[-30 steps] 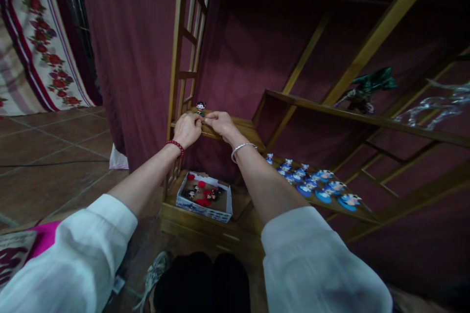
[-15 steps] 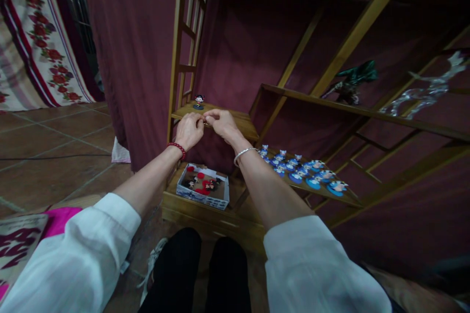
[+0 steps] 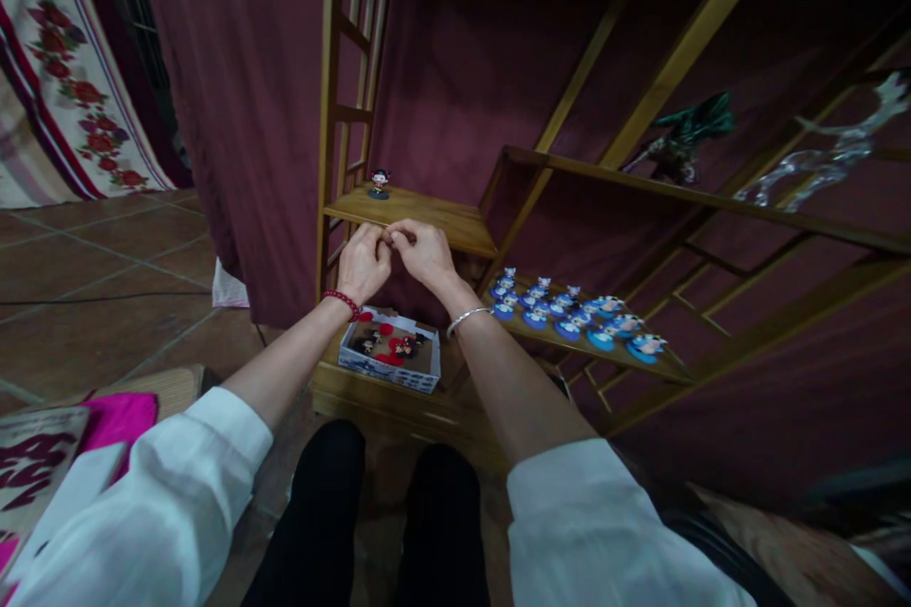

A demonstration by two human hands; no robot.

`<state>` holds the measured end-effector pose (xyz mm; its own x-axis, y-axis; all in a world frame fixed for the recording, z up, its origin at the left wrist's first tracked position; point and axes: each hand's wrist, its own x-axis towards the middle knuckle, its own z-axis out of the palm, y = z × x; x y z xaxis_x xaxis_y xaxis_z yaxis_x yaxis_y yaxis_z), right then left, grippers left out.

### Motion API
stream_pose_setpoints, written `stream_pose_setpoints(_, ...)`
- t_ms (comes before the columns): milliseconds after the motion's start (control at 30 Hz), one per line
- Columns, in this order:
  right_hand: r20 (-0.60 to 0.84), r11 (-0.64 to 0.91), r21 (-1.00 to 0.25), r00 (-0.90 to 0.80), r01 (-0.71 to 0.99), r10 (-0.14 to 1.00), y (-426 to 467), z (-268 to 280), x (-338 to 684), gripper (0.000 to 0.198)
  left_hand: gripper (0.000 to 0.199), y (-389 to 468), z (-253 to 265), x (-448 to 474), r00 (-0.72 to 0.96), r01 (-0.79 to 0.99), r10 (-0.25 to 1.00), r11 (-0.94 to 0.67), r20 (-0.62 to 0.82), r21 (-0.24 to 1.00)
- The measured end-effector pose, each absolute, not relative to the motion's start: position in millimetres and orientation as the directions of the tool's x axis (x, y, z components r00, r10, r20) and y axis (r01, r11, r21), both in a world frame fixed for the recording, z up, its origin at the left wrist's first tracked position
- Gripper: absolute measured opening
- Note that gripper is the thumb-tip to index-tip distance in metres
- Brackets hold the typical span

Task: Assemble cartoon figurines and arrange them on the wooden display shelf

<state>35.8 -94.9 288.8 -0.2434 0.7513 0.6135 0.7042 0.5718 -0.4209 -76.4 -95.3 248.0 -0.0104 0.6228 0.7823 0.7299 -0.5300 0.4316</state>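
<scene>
My left hand point(image 3: 364, 263) and my right hand point(image 3: 421, 253) meet fingertip to fingertip just in front of the small wooden shelf point(image 3: 441, 220). Both have their fingers pinched together; whatever lies between them is too small and hidden to make out. On that shelf, at its left end, a small dark-haired figurine point(image 3: 380, 183) stands upright on a dark round base. Below my hands sits an open cardboard box point(image 3: 390, 377), holding several little dark-haired figures and red round pieces point(image 3: 390, 358).
On a lower shelf to the right stand several blue-based figurines point(image 3: 569, 327). Higher right are a green sculpture point(image 3: 683, 137) and a clear glass deer point(image 3: 832, 156). A dark red curtain point(image 3: 228, 114) hangs at the left. Bags with bright pink cloth point(image 3: 120, 422) lie on the tiled floor.
My hands have drawn slightly lower, off the shelf's front edge, and remain pinched together. The view has shifted a little. The figurine on the shelf stays in place.
</scene>
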Motion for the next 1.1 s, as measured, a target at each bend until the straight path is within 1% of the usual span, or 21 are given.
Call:
stream_pose_setpoints(133, 0.588, 0.559, -0.443, -0.244, 0.701, 0.772, -96.7, 270.8, 39.9, 0.02, 0.02, -96.4, 232.7, -74.5, 0.013, 0.725, 0.662, -0.522, 0.75, 0.448)
stream_pose_setpoints(333, 0.442, 0.45, -0.544, -0.214, 0.708, 0.871, -91.1, 236.9, 48.1, 0.021, 0.021, -95.7, 201.1, -70.0, 0.041, 0.708, 0.755, -0.484, 0.654, 0.515)
stream_pose_setpoints(467, 0.395, 0.434, -0.545, -0.238, 0.717, 0.888, -87.8, 213.8, 55.2, 0.02, 0.021, -93.3, 178.1, -66.3, 0.069, 0.692, 0.797, -0.472, 0.6, 0.547)
stream_pose_setpoints(567, 0.333, 0.394, -0.579, -0.235, 0.714, 0.913, -84.8, 195.8, 60.1, 0.023, 0.021, -92.6, 162.7, -63.2, 0.081, 0.675, 0.821, -0.462, 0.565, 0.576)
stream_pose_setpoints(767, 0.266, 0.355, -0.607, -0.24, 0.711, 0.934, -83.6, 161.0, 66.5, 0.023, 0.022, -93.0, 135.4, -56.2, 0.083, 0.671, 0.901, -0.367, 0.426, 0.645)
stream_pose_setpoints(867, 0.21, 0.292, -0.626, -0.204, 0.723, 0.956, -85.0, 143.8, 69.0, 0.024, 0.021, -92.5, 121.0, -52.8, 0.099, 0.695, 0.946, -0.289, 0.31, 0.658)
stream_pose_setpoints(1033, 0.14, 0.248, -0.631, -0.207, 0.735, 0.968, -82.2, 112.4, 76.5, 0.026, 0.024, -91.7, 96.0, -45.7, 0.162, 0.748, 0.972, -0.235, 0.172, 0.62)
stream_pose_setpoints(1100, 0.117, 0.214, -0.623, -0.18, 0.752, 0.977, -79.8, 99.8, 80.6, 0.026, 0.026, -91.1, 86.0, -41.5, 0.186, 0.766, 0.974, -0.228, 0.133, 0.601)
